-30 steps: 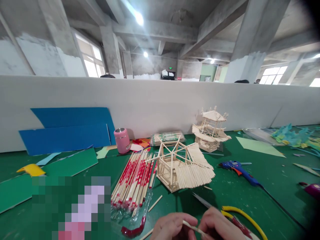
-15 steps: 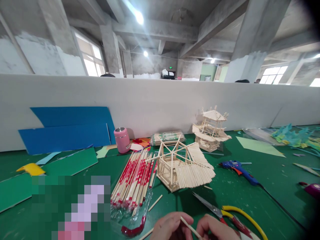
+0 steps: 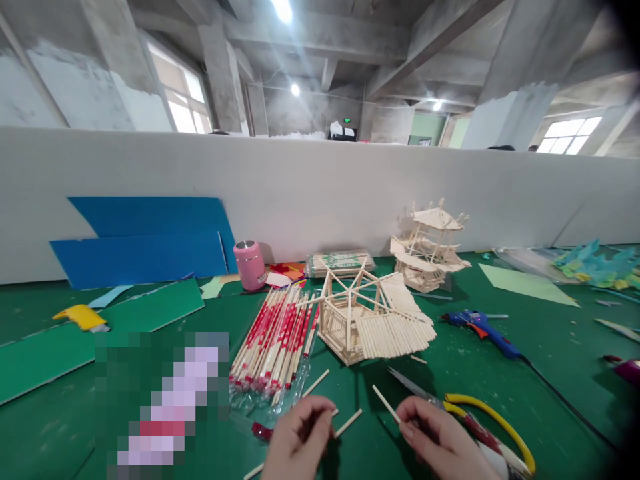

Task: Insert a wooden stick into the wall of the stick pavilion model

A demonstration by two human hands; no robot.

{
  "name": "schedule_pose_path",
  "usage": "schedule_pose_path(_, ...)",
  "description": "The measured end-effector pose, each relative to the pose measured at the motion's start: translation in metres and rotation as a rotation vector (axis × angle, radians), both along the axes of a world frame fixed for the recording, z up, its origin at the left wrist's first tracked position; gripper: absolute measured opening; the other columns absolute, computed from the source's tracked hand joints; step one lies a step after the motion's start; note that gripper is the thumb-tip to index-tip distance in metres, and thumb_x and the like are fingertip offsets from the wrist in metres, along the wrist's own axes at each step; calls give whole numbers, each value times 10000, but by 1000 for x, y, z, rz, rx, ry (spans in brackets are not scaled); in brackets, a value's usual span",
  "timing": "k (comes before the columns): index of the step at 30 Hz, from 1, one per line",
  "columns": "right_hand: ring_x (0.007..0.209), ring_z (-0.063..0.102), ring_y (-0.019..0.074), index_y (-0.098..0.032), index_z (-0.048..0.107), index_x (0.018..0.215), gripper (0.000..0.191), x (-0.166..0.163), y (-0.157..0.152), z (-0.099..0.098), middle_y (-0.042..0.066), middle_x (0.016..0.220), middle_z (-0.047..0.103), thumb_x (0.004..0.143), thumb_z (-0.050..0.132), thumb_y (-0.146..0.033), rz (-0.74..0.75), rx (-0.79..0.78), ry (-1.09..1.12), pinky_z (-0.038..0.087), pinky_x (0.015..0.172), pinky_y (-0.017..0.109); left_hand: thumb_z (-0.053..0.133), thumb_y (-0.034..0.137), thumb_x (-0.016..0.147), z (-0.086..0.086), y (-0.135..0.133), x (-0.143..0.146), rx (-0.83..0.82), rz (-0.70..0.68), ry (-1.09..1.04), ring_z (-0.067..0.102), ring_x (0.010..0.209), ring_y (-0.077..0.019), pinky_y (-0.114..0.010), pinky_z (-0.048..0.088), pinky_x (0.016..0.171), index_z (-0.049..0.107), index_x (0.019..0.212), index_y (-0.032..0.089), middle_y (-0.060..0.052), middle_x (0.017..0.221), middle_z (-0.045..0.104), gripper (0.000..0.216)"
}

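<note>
Wrists cut off; right hand pinches stick

green table | on it: chopstick bundle | stick house, half-built | finished stick pagoda at back | blue glue gun | yellow-handled scissors | pink cup | blue boards against wall | loose sticks

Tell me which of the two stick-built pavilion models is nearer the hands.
The larger, unfinished model, beside the red-wrapped chopsticks. The smaller tiered model stands farther back by the white wall.
</note>
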State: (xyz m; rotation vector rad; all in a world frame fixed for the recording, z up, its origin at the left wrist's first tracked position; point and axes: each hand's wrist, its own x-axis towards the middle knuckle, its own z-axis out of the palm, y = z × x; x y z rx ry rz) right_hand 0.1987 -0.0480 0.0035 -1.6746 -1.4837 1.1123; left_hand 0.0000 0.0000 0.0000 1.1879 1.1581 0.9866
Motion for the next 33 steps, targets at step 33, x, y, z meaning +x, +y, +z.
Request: schedule_pose_path(33,590,582,178,-190,502,821,111,-20,12,-23,33,678,613,769,404,-193,138,152,-716,383,515,237,496,89,608,-18,17,31,613,-369,1114,580,656,-277,-388,369,615,618,615,122,-119,615,653,126)
